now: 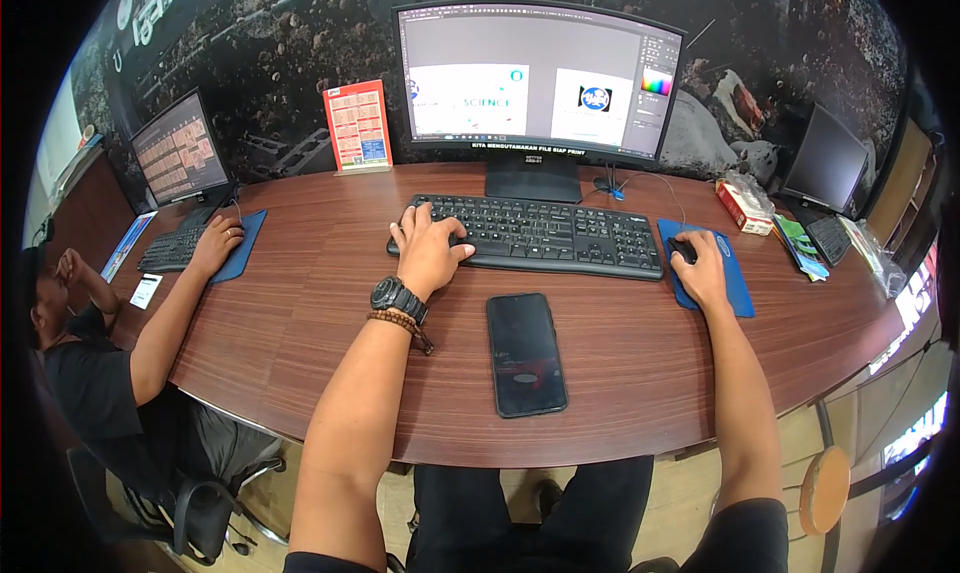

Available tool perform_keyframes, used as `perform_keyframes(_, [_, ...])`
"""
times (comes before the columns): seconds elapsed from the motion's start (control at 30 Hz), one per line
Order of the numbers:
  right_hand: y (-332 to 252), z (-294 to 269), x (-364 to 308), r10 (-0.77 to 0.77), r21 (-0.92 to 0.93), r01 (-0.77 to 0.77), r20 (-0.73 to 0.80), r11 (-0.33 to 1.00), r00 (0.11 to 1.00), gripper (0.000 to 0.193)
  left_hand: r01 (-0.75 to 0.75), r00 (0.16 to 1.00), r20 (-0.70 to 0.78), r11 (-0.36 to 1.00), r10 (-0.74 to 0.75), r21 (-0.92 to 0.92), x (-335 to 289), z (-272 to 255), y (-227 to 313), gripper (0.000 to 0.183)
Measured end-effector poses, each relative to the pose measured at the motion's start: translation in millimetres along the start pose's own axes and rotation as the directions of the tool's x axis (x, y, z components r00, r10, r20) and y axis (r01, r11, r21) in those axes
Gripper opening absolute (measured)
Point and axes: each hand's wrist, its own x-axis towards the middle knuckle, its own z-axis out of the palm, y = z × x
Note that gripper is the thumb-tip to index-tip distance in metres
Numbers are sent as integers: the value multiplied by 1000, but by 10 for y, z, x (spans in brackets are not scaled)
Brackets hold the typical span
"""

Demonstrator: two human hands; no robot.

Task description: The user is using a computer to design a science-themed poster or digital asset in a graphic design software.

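Left hand (430, 248) sat over the left end of the black keyboard (545, 235), fingers spread on the keys, thumb out to the right above the front rows; nothing pinched. Right hand (703, 268) was wrapped over the black mouse (683, 249) from above, fingers curled round it. Mouse was on the blue mouse pad (737, 285), close to the pad's left edge; pad surface showed to the right of the hand, and the wrist crossed the pad's front edge. Pad lay just beside the keyboard's right end, so little room that way; couldn't tell if they touched. Keyboard stood in front of the monitor (440, 43), well back from the front edge of the desk (620, 373). Phone (527, 355) lay flat between the forearms, dark screen up, its near end close to the desk's front edge, no overhang. Open wood ran either side of the phone, and left of the keyboard toward a second blue pad (245, 243), where a co-worker's hand (220, 241) rested. Right of the mouse pad: a wood gap, then a red-and-white box (742, 208) farther back. Thin cable (670, 185) ran from the mouse back toward the monitor stand (535, 176).
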Motion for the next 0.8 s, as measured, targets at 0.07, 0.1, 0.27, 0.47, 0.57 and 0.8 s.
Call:
perform_keyframes(0.07, [13,7,2,0,-2,0,2,1000,1000,31,4,1000,-3,1000,-4,-2,-3,6,-7,28])
perform_keyframes(0.1, [17,3,3,-9,-4,9,-2,1000,1000,31,6,1000,-9,1000,-6,-5,-5,-1,0,28])
perform_keyframes(0.27, [17,-1,8,-19,-3,19,-7,1000,1000,31,11,1000,-2,1000,-11,-13,4,1,4,27])
perform_keyframes(0.47, [39,7,3,-65,13,65,-10,998,998,30,3,1000,-2,1000,-3,-31,8,19,-17,28])
perform_keyframes(0.57, [16,4,-1,-51,17,51,-6,999,999,30,4,1000,6,999,-4,-38,-4,1,-12,28])
perform_keyframes(0.8, [14,0,6,-44,3,44,-7,999,999,30,14,1000,3,999,-14,-30,-8,-5,6,29])
